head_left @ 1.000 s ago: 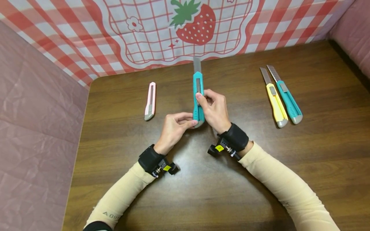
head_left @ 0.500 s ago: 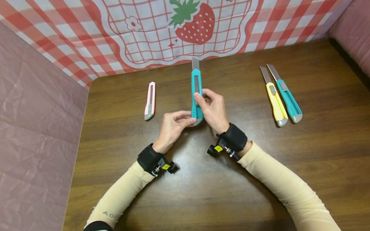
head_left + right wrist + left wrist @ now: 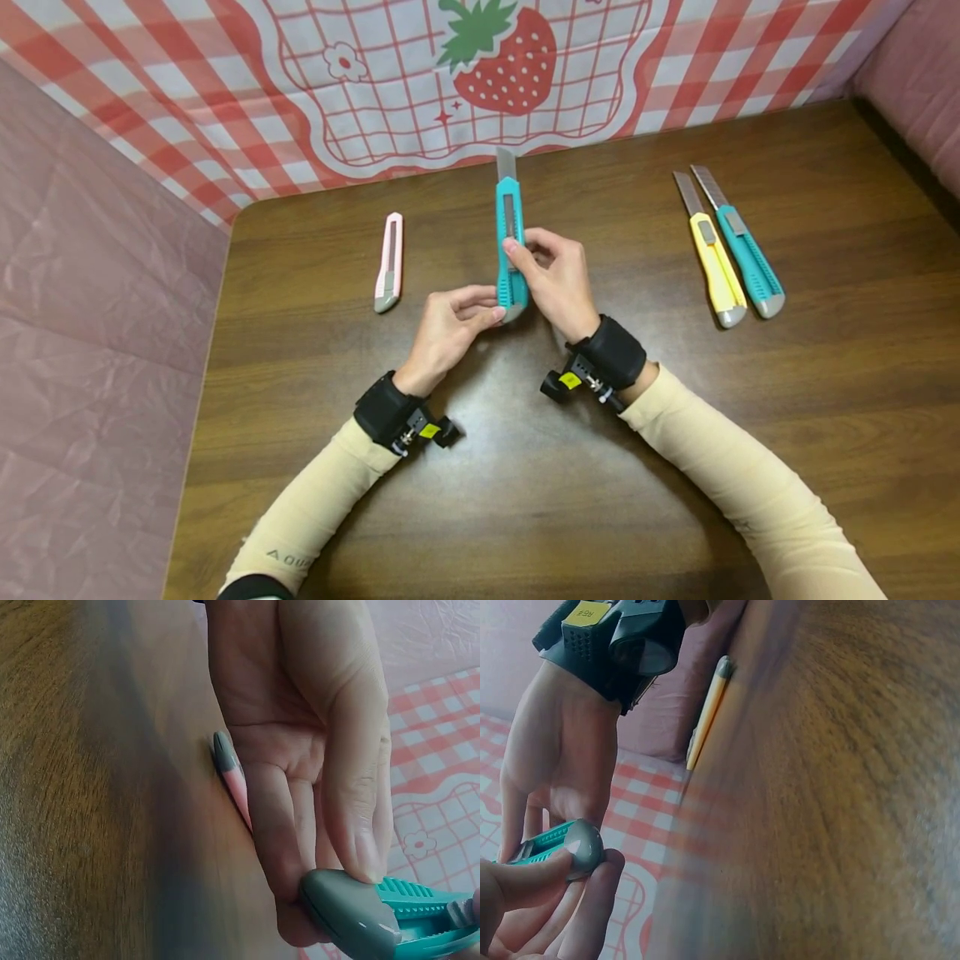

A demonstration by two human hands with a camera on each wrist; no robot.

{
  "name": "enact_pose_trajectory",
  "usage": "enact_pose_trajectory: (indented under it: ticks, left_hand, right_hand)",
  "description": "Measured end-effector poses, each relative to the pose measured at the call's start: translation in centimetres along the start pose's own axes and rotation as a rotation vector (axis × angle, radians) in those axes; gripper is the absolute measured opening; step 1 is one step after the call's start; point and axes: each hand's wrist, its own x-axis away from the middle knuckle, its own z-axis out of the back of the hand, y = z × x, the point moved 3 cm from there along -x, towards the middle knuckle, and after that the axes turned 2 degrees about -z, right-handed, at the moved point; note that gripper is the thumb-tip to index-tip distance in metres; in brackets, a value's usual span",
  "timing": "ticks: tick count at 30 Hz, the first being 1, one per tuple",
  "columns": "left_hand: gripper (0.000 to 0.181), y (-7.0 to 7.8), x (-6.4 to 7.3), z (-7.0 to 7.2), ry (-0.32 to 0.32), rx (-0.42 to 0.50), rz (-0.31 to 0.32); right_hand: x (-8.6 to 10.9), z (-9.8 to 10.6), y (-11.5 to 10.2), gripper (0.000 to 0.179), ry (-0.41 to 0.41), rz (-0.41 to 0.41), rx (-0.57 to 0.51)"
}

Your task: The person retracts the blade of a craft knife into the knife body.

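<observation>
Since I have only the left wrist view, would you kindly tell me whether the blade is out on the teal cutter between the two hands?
Observer: Yes, the head view shows the blade sticking out of the far end of the held teal cutter.
Operator: Thank you. I also see a yellow cutter; is it lying alone over there?
Observer: No, a second teal cutter lies right beside it, on the person's right.

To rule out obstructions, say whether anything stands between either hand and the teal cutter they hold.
Nothing visible: the left hand pinches the held teal cutter at its gray end, the right hand grips it directly.
</observation>
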Motion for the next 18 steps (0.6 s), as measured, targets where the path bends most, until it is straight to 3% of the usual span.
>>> enact_pose_trajectory:
  ticks: [10,15,18]
  left_hand:
    - [0.021,0.0,0.0,0.3,0.089,0.024,0.007]
    - [0.021,0.1,0.0,0.3,0.095,0.03,0.02]
    - [0.021,0.9,0.2,0.2,0.086,0.033,0.03]
  right_hand:
    - [-0.3,0.3,1.1,0.021,-0.005,-0.095,-0.023]
    - [-0.2,0.3,0.6,0.02,-0.004,-0.093,-0.017]
    - [-0.2,0.3,0.3,0.02,0.001,-0.09,-0.004]
